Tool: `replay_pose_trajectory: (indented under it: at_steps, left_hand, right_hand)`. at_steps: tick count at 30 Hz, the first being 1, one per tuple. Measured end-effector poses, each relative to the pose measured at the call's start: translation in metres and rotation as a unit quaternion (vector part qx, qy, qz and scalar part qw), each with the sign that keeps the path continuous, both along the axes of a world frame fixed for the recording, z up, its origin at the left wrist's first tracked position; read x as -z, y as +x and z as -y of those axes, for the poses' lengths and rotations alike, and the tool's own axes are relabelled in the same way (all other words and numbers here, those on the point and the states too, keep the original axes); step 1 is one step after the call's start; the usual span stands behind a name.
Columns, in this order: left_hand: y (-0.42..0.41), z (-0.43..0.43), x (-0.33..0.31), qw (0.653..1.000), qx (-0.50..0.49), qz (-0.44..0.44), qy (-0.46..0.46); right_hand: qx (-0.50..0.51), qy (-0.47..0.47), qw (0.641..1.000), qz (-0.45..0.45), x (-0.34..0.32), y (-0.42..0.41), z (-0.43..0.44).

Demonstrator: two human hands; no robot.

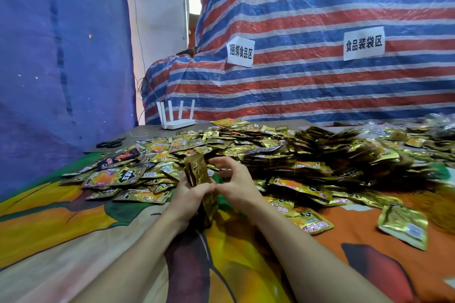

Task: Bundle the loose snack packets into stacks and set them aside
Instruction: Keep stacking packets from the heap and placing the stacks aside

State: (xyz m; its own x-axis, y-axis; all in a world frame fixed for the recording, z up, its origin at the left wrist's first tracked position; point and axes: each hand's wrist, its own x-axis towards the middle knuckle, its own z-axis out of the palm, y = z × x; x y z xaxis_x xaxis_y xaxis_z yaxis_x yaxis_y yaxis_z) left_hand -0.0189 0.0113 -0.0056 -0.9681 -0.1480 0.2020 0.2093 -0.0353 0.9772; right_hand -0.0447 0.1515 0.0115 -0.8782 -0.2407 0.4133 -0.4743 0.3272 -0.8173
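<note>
1. The left hand (190, 195) grips a stack of gold snack packets (197, 171). Its fingers and thumb are curled round the lower part of the stack.
2. The stack stands roughly upright, tilted a little to the left. It is held above the near middle of the table (73, 224), just in front of the heap.
3. The right hand (237, 183) is just beside the stack on its right. Its fingers are arched and curled, and its thumb lies close to the left thumb. Whether it pinches anything cannot be told.
4. A big heap of loose snack packets (283, 152) covers the middle and far right of the table, thickest toward the far right. Flatter, scattered packets spread toward the left edge.
5. A single gold packet (403, 226) lies apart from the heap near the right edge, flat on the cloth.
6. The table is covered with a printed cloth in orange, yellow and green.
7. A white router (176, 119) with five upright antennas stands at the far edge, left of the heap.
8. Black scissors (110, 143) lie near the far left corner.
9. Behind the table hangs a red, white and blue striped tarpaulin (320, 7) with two paper signs (240, 54) stuck to it.
10. A blue sheet (49, 56) hangs on the left.
</note>
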Motion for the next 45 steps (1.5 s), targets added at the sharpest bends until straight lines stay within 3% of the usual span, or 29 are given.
replay_pose_trajectory:
  at_steps: [6,11,17,21,23,35,42,45]
  left_hand:
    - [0.006,-0.010,-0.002,0.997,-0.035,-0.047,-0.042]
    - [0.007,-0.026,-0.008,0.997,0.022,-0.071,0.028]
    - [0.011,-0.027,-0.004,0.991,0.047,-0.110,-0.053]
    - [0.015,-0.030,-0.008,0.988,0.068,-0.134,-0.039]
    - [0.014,-0.031,-0.007,0.989,0.066,-0.128,-0.032]
    - [0.011,-0.028,-0.006,0.992,0.054,-0.108,-0.045]
    - [0.013,-0.028,-0.008,0.993,0.043,-0.095,-0.062]
    - [0.014,-0.029,-0.010,0.993,0.034,-0.098,-0.062]
  right_hand:
    - [0.062,0.086,0.994,-0.033,-0.024,0.017,-0.021]
    - [0.150,0.245,0.957,-0.030,-0.047,0.041,-0.089]
    - [0.334,0.446,0.829,0.054,-0.073,0.059,-0.215]
    - [0.389,0.548,0.733,0.104,-0.056,0.071,-0.277]
    - [0.393,0.573,0.708,0.124,-0.042,0.077,-0.293]
    - [0.466,0.489,0.731,0.100,-0.049,0.085,-0.298]
    - [0.501,0.482,0.716,0.065,-0.061,0.085,-0.289]
    - [0.498,0.462,0.733,0.028,-0.070,0.080,-0.270]
